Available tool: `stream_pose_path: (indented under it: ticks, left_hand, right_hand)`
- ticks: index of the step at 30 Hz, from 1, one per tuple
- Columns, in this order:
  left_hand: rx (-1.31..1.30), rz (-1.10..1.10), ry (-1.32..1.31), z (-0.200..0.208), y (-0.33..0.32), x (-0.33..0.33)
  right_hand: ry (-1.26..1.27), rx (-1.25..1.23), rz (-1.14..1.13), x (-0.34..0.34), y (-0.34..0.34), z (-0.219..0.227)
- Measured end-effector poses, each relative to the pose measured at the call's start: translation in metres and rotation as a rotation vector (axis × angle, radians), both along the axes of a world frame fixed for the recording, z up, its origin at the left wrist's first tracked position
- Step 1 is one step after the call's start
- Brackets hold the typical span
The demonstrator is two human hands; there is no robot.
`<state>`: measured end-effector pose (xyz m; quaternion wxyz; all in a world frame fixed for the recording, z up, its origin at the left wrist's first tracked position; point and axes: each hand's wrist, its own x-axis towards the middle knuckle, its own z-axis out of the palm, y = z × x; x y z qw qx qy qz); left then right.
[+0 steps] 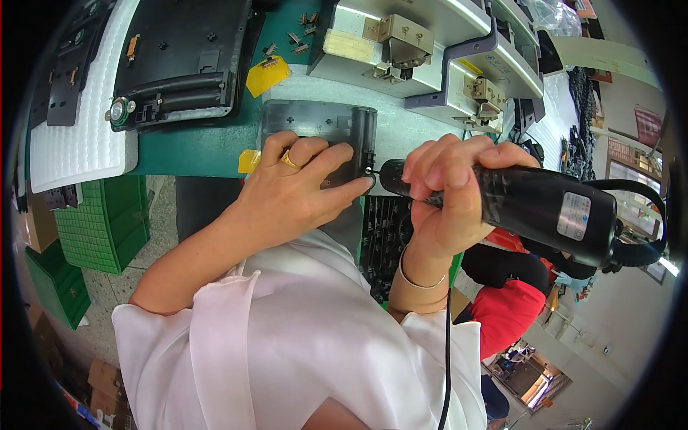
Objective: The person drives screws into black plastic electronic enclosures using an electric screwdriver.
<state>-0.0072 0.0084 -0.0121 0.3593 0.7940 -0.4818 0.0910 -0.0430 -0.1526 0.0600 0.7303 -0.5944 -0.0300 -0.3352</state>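
My right hand point(451, 190) is wrapped round a black electric screwdriver point(534, 204) with a cable at its back end. The tool lies nearly level, its bit pointing left at the near right corner of a black plastic housing point(315, 118). My left hand point(304, 175), with a ring on one finger, grips that housing at the table's near edge. Its fingers are bent over the panel, and one fingertip rests close to the bit. Whatever sits at the bit's tip is too small to make out.
Further black housings lie at the left, one large housing point(179, 64) on the green mat and others on white foam point(107, 93). Small switch-like parts point(297, 39) and a yellow tag point(267, 75) lie behind. Metal fixtures point(394, 50) stand at the back. Green crates point(100, 222) stand below left. A person in red point(505, 315) is at the right.
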Motion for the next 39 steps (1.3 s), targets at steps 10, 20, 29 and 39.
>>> stream_pose_path:
  ticks: [10,20,29,39]
  left_hand:
    - [0.003,0.028,-0.015,-0.005,0.000,-0.004]
    - [0.046,-0.014,0.038,-0.002,-0.009,0.003]
    - [0.043,-0.015,0.047,-0.001,-0.007,0.005]
    - [0.054,-0.032,0.044,0.002,-0.007,0.005]
  right_hand:
    - [-0.017,0.014,0.040,0.001,-0.015,0.010]
    - [-0.336,-0.077,-0.217,0.064,-0.021,0.038]
    - [-0.330,-0.092,-0.157,0.077,-0.018,0.030]
    - [-0.111,-0.271,-0.067,0.082,-0.019,0.044]
